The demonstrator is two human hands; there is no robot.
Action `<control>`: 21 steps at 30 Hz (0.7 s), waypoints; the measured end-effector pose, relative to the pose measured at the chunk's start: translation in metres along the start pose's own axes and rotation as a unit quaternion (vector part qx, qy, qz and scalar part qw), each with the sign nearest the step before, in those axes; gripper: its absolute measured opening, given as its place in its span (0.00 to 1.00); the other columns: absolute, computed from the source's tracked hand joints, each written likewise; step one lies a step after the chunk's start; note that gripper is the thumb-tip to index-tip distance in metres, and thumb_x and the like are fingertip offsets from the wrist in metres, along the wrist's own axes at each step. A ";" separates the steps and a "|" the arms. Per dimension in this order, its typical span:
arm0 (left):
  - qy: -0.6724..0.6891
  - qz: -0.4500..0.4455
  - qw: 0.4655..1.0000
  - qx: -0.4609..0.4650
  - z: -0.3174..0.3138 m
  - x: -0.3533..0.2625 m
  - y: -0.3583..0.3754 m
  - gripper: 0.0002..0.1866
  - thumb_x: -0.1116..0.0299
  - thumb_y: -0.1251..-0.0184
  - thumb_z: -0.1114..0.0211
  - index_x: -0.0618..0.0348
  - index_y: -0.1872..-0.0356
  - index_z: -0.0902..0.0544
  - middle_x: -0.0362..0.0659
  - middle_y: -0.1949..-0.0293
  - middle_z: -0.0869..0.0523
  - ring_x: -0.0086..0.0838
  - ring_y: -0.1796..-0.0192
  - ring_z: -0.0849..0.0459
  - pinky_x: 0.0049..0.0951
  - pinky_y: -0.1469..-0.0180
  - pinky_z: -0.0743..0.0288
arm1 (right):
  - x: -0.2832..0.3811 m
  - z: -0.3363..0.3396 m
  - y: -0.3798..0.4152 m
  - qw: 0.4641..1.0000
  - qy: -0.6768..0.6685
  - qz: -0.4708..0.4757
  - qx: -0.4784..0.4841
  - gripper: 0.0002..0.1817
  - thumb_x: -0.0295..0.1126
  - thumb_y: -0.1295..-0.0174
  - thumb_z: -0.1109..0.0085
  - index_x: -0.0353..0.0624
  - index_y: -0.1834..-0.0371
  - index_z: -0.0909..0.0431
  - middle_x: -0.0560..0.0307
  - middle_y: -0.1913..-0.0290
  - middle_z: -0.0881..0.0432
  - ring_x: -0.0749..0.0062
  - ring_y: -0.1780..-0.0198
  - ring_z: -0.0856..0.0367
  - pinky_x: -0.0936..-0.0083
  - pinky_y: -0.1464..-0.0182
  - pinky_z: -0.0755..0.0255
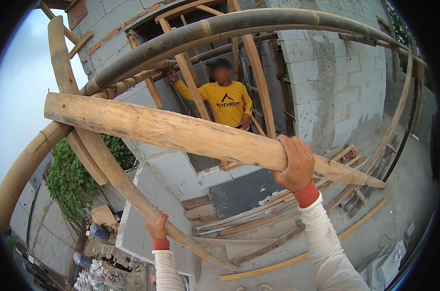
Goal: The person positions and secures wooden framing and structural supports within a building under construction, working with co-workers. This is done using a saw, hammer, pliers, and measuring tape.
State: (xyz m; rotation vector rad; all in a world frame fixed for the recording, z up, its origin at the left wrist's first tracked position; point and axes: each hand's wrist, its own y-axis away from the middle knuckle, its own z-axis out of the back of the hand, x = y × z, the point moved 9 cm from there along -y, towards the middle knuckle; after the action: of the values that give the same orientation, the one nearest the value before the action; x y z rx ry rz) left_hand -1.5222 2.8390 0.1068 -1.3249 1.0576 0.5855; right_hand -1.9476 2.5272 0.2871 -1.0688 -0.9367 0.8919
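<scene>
My right hand [295, 164] is wrapped round a thick wooden plank [166, 131], which slants from the upper left down to the right. Lower left, my left hand [157, 226] grips a round wooden pole [128, 191] that runs from the top left to the floor. The plank's far end lies across this pole, near a bamboo pole [35, 153]. Above the plank arches a thick dark bamboo pole [181, 41].
A person in a yellow shirt [224, 104] stands in a wooden-framed opening in the block wall [346, 77]. Timber lengths [273, 216] and a dark board [249, 194] lie below. A tree [86, 169] and bags [94, 276] are at lower left.
</scene>
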 end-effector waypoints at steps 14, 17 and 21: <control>-0.021 -0.019 1.000 -0.002 0.003 0.005 -0.002 0.27 0.73 0.47 0.26 0.71 0.46 0.23 0.45 0.67 0.14 0.30 0.69 0.14 0.29 0.60 0.20 | 0.000 0.001 0.000 1.000 0.000 -0.003 -0.003 0.37 0.28 0.69 0.23 0.47 0.46 0.21 0.54 0.62 0.22 0.54 0.60 0.22 0.62 0.56 0.30; -0.012 -0.008 1.000 -0.003 0.004 0.007 -0.002 0.28 0.74 0.50 0.24 0.73 0.46 0.22 0.45 0.67 0.13 0.29 0.65 0.14 0.30 0.56 0.20 | -0.001 0.002 0.001 1.000 -0.002 0.000 -0.005 0.37 0.28 0.69 0.23 0.47 0.46 0.21 0.55 0.62 0.22 0.54 0.60 0.22 0.62 0.56 0.30; 0.000 -0.005 1.000 -0.003 -0.002 -0.003 0.001 0.27 0.74 0.48 0.26 0.73 0.46 0.23 0.45 0.68 0.14 0.30 0.67 0.15 0.30 0.57 0.20 | -0.004 0.001 0.001 1.000 -0.003 -0.008 0.004 0.37 0.29 0.68 0.23 0.46 0.46 0.21 0.56 0.62 0.23 0.55 0.60 0.22 0.63 0.56 0.30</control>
State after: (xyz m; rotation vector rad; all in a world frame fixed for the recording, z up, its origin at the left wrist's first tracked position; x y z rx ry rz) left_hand -1.5246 2.8377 0.1087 -1.3353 1.0494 0.5810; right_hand -1.9499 2.5240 0.2853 -1.0513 -0.9442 0.8849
